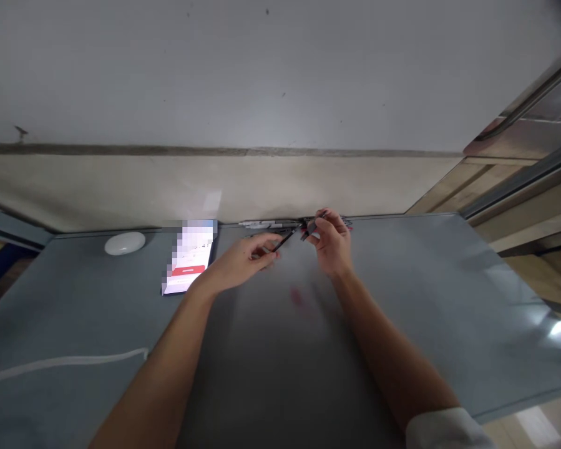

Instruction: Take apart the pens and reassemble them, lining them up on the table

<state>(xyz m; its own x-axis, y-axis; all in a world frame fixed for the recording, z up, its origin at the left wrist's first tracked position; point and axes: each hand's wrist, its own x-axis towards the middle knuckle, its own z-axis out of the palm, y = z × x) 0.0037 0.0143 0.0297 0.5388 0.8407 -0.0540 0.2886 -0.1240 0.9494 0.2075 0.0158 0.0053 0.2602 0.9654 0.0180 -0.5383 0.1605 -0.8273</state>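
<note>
My left hand (243, 259) pinches a thin dark pen (287, 237) near its lower end, with the pen slanting up to the right. Its upper end meets, or comes very close to, a small dark piece (311, 228) held between the thumb and fingers of my right hand (332, 244); I cannot make out what that piece is. Behind both hands, several pens (264, 224) lie along the back edge of the grey table, a white one among them. My right hand partly hides the others.
A lit phone (191, 259) lies left of my left hand. Farther left sits a white rounded case (125, 243). A white cable (69, 362) runs over the grey table (430, 299) at front left. A wall (261, 181) closes off the back.
</note>
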